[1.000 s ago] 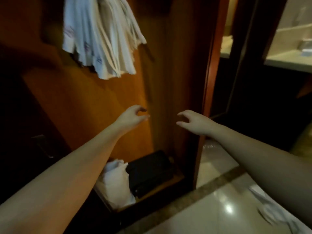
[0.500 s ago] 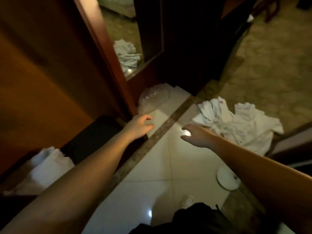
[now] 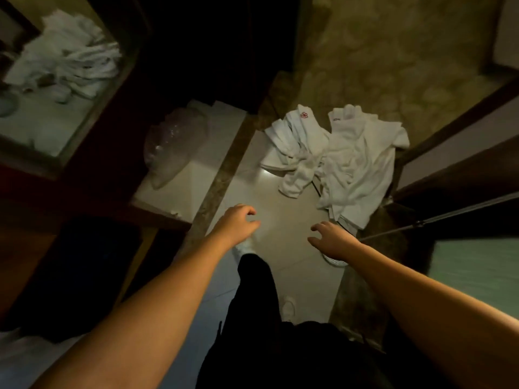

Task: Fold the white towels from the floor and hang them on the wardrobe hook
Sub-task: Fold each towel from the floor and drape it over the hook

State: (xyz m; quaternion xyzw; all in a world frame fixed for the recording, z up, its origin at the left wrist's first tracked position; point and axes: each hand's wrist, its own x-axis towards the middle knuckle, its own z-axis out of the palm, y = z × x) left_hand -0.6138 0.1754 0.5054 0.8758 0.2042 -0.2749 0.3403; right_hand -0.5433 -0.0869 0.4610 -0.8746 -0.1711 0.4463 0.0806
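From the head view I looked almost straight down at a pale tiled floor (image 3: 266,220). The white towels (image 3: 345,161) lay in a crumpled heap on it, ahead and to the right of both hands, partly on the tile and partly against the patterned carpet (image 3: 393,60) beyond; one piece showed a small red emblem near its upper edge. My left hand (image 3: 238,223) hung above the tile, near a dark stone strip (image 3: 222,175) that crossed the floor, its fingers loosely curled and holding nothing. My right hand (image 3: 331,237) hung level with it, well apart from the left, fingers spread and slightly bent, also gripping nothing, just short of the nearest edge of the heap and not touching it. Below the hands I saw a leg in dark trousers (image 3: 255,290) and a pale shoe (image 3: 288,307) on the tile. A round white object (image 3: 335,262) sat on the floor, partly hidden under my right wrist; I could not tell what it was. To the left of the strip lay a crumpled clear plastic bag (image 3: 174,144) on a lighter patch of floor, beside dark wooden panels. In the upper left corner a mirror panel (image 3: 42,122) showed more white cloth, too blurred to read in detail. A thin metal rod (image 3: 449,214) ran along the right edge.
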